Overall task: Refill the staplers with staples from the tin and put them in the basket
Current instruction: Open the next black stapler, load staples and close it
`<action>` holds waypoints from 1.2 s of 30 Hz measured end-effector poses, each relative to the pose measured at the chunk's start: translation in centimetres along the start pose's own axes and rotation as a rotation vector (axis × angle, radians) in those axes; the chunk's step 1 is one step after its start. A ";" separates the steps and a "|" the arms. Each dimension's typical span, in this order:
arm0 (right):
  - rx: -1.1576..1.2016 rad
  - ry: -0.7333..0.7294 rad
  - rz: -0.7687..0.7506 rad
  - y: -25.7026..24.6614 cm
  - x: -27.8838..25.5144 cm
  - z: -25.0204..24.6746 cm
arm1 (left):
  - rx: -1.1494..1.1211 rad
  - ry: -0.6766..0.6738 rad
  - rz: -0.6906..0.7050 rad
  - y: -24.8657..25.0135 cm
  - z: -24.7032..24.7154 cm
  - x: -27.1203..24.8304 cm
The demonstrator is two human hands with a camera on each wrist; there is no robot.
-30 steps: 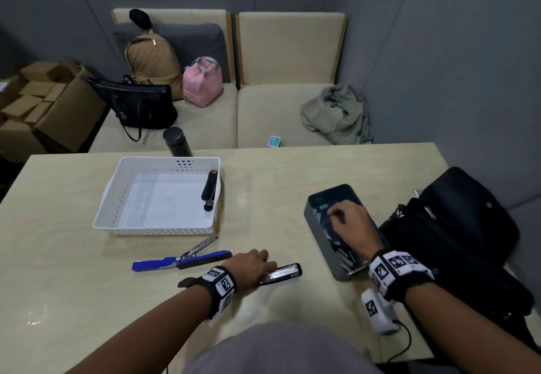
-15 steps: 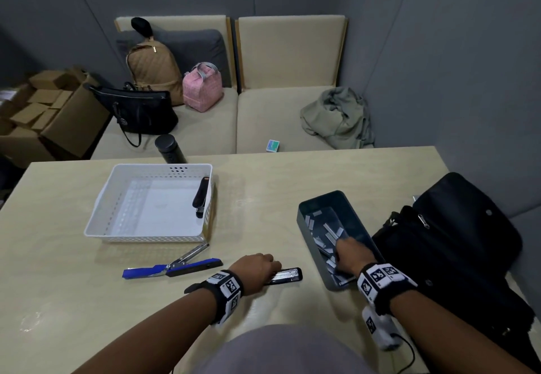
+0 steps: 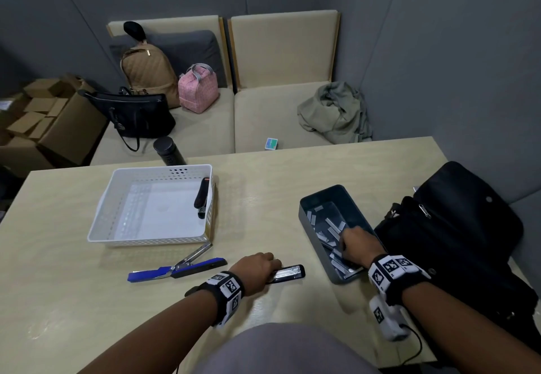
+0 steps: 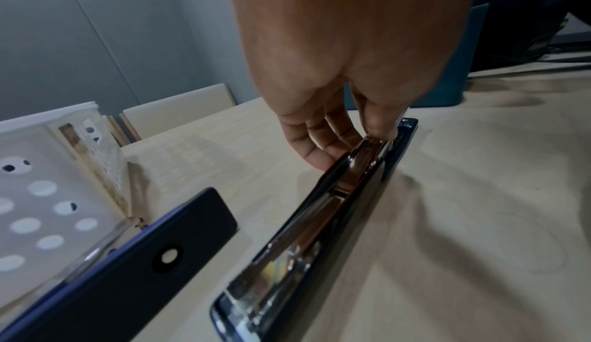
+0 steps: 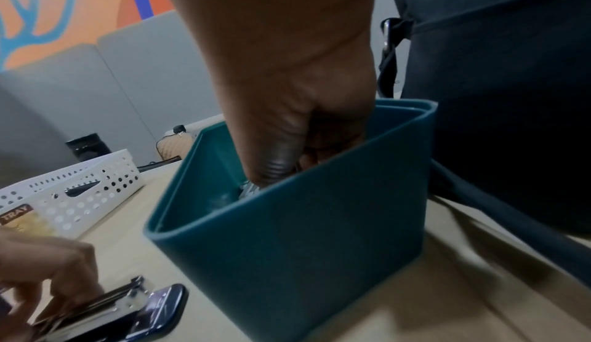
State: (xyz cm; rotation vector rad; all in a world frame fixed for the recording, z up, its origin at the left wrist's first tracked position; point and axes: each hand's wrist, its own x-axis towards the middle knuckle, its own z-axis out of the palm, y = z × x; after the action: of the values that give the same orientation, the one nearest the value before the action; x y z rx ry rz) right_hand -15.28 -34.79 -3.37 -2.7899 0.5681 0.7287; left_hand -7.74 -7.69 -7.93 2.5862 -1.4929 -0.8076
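An opened black stapler (image 3: 288, 272) lies on the table with its metal magazine (image 4: 351, 183) facing up. My left hand (image 3: 260, 265) pinches it with curled fingertips (image 4: 377, 130). To the right, my right hand (image 3: 355, 244) reaches down into the near end of the dark teal tin (image 3: 330, 198). Its thumb (image 5: 278, 160) and curled fingers close on staple strips (image 5: 246, 191); the tin wall (image 5: 303, 246) hides the fingertips. A blue stapler (image 3: 178, 268) lies opened flat in front of the white basket (image 3: 152, 239). A black stapler (image 3: 202, 195) lies inside the basket.
A black bag (image 3: 456, 233) sits on the table right beside the tin. A black flask (image 3: 168, 151) stands behind the basket at the table's far edge. Beyond are a bench with bags, a green jacket (image 3: 333, 113) and cardboard boxes (image 3: 44, 121).
My right hand slid from the far part of the tin to its near end and went deeper among the staples. The left hand stayed on the black stapler.
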 end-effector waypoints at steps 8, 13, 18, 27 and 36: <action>0.116 -0.005 0.076 0.2 0.0 0.0 | 0.008 -0.004 0.005 -0.4 0.3 -0.9; -0.109 -0.053 0.041 -0.7 -0.8 0.9 | 0.014 -0.004 -0.006 -0.1 0.1 -0.9; -0.268 -0.031 0.004 -1.4 -1.0 1.5 | 0.006 -0.010 -0.017 0.0 0.0 -1.0; -0.180 -0.033 0.009 -1.2 -1.0 1.4 | -0.005 -0.005 -0.039 0.0 0.2 -1.0; 0.061 0.135 0.049 -0.4 -0.4 0.8 | -0.013 0.003 -0.041 0.0 0.3 -0.9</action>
State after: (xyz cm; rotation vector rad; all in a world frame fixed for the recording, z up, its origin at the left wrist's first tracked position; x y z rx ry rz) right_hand -15.79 -34.10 -3.77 -2.7925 0.6732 0.5260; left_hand -8.24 -6.88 -7.81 2.6158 -1.4333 -0.8144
